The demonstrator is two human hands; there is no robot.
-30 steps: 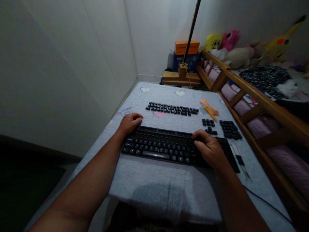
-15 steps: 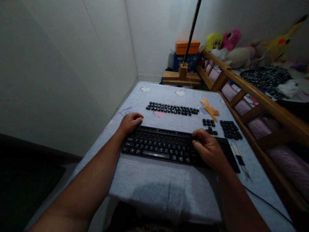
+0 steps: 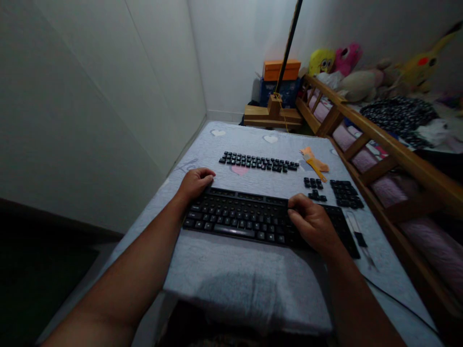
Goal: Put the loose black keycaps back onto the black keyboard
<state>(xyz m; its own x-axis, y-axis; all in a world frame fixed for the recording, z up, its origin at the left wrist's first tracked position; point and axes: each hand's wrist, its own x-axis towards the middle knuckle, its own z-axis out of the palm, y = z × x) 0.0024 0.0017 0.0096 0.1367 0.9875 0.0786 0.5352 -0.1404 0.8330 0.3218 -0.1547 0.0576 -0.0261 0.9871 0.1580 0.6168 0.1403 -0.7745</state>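
Note:
A black keyboard (image 3: 235, 231) lies across the cloth-covered table, its upper rows without keycaps. My left hand (image 3: 196, 184) rests at its upper left corner with fingers curled together; what they hold, if anything, is hidden. Over the right part of the keyboard, my right hand (image 3: 309, 219) has thumb and index finger pinched; anything between them is too small to make out. Beyond the keyboard lie rows of loose black keycaps (image 3: 258, 162). More keycaps (image 3: 345, 193) are grouped at the right, near a smaller group (image 3: 313, 183).
A yellow-handled brush (image 3: 318, 171) lies on an orange cloth (image 3: 318, 161). A wire keycap puller (image 3: 360, 239) is right of the keyboard, near a black cable (image 3: 401, 306). A wooden bed rail (image 3: 401, 149) borders the table's right side; a wall stands left.
The thumb and index finger of my right hand have drawn slightly closer together. My left hand and the keyboard have hardly moved.

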